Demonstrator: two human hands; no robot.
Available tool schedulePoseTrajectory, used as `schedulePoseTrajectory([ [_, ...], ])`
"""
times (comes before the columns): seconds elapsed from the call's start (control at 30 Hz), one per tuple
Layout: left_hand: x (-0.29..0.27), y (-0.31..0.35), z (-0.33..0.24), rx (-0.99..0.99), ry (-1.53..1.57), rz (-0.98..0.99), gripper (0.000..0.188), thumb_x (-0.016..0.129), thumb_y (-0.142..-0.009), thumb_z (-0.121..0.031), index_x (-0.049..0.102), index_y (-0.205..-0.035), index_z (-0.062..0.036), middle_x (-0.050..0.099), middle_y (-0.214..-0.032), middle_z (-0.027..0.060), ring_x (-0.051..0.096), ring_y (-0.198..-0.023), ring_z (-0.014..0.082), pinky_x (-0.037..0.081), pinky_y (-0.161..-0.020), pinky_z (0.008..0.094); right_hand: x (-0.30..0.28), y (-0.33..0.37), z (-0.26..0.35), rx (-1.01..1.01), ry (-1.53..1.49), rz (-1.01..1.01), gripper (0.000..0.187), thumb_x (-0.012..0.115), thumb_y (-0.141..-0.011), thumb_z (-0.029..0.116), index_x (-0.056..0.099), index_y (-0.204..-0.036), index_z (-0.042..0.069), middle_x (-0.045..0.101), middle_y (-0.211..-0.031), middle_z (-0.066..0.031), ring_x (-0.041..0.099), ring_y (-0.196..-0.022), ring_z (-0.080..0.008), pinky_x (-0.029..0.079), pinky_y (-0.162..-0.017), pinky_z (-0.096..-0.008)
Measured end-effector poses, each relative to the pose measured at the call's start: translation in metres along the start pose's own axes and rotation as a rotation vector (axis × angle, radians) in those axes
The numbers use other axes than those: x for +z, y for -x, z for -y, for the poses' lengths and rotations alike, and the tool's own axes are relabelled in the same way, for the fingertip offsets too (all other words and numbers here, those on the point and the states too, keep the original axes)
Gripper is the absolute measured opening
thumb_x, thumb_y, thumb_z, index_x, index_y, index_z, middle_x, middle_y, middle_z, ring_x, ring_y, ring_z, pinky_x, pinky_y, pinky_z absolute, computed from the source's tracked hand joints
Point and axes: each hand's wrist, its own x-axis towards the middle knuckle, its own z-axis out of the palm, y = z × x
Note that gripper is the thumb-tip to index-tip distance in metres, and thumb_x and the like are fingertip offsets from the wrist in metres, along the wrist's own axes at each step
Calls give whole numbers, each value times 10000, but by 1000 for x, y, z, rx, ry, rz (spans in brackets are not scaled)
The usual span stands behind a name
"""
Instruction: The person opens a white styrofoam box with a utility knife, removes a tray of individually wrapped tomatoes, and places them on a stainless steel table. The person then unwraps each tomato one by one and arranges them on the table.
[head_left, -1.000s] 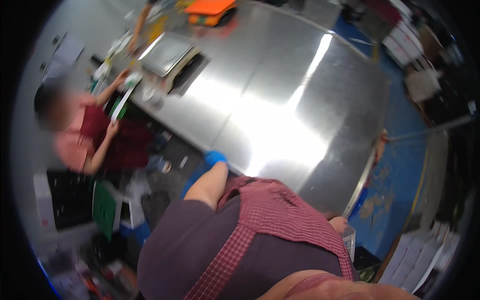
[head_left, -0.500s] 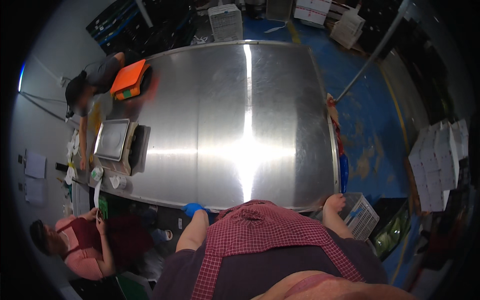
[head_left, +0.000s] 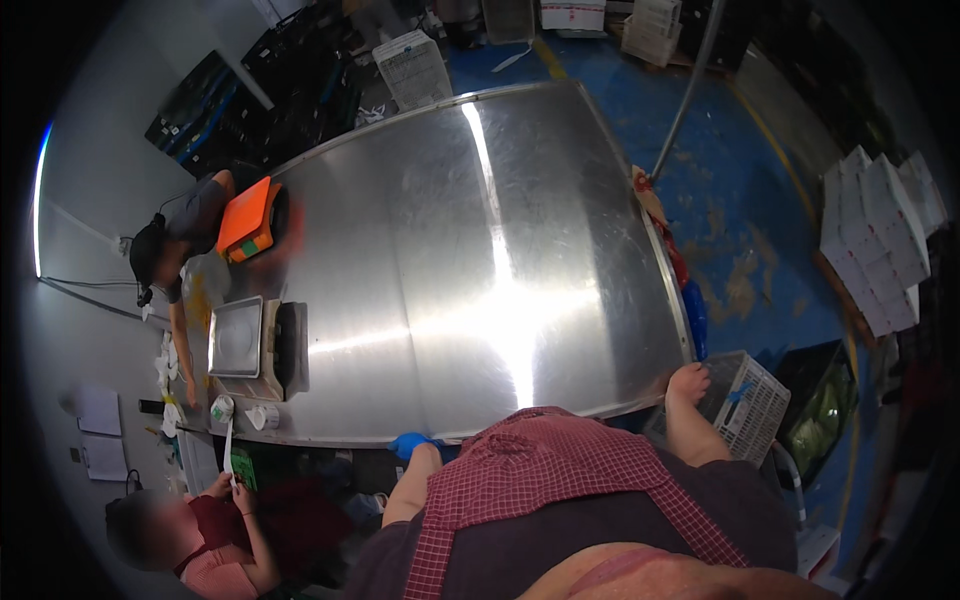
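Observation:
A large bare-topped steel table [head_left: 430, 230] stretches out in front of me. At its near edge is my left hand [head_left: 412, 444], in a blue glove; its fingers are too small and bunched to make out. My right hand [head_left: 689, 383] is bare and sits at the table's near right corner, its fingers curled over the edge. No loose object shows in either hand. A blue plastic item [head_left: 694, 318] hangs along the right edge, just beyond my right hand.
On the table's left stand a scale with a steel pan [head_left: 237, 337], an orange scale [head_left: 247, 219] and a label roll [head_left: 222, 408]. Two people work there; one holds a paper strip [head_left: 229, 450]. Crates [head_left: 750, 410] stand by my right arm. White boxes [head_left: 872, 245] are stacked at right.
The view has turned, so the table looks tilted. My hands stay at the same edge. The nearer person on the left has shifted slightly, still holding the paper strip.

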Motion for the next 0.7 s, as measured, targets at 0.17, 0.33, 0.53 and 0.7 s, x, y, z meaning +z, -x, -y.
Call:
schedulePoseTrajectory([
  [0.17, 16, -17, 9, -30, 5, -41, 623, 331, -932, -499, 686, -839, 5, 665, -843, 202, 648, -807, 368, 521, -750, 478, -5, 7, 6, 39, -23, -82, 435, 338, -960, 371, 522, -1146, 22, 529, -1168, -237, 538, -1049, -425, 441, -903, -493],
  [0.33, 25, -22, 10, -30, -2, -73, 616, 361, -914, -522, 675, -759, -16, 655, -771, 196, 640, -739, 372, 517, -708, 493, -8, 9, 10, 88, -19, -93, 456, 338, -960, 388, 515, -1175, 27, 521, -1187, -229, 530, -1069, -428, 438, -912, -496],
  [0.53, 39, -31, 13, -46, -13, -159, 619, 396, -891, -550, 663, -663, -41, 642, -686, 188, 631, -658, 377, 512, -657, 510, -15, 11, 13, 102, 3, -58, 479, 328, -961, 405, 499, -1217, 38, 502, -1232, -225, 504, -1105, -439, 422, -934, -503],
  [0.7, 74, -59, 18, -66, -16, -455, 631, 426, -873, -573, 652, -583, -61, 631, -614, 181, 623, -591, 381, 507, -614, 525, -8, 10, 11, 93, 14, -140, 470, 359, -946, 408, 523, -1161, 25, 535, -1159, -234, 542, -1046, -436, 453, -890, -503],
])
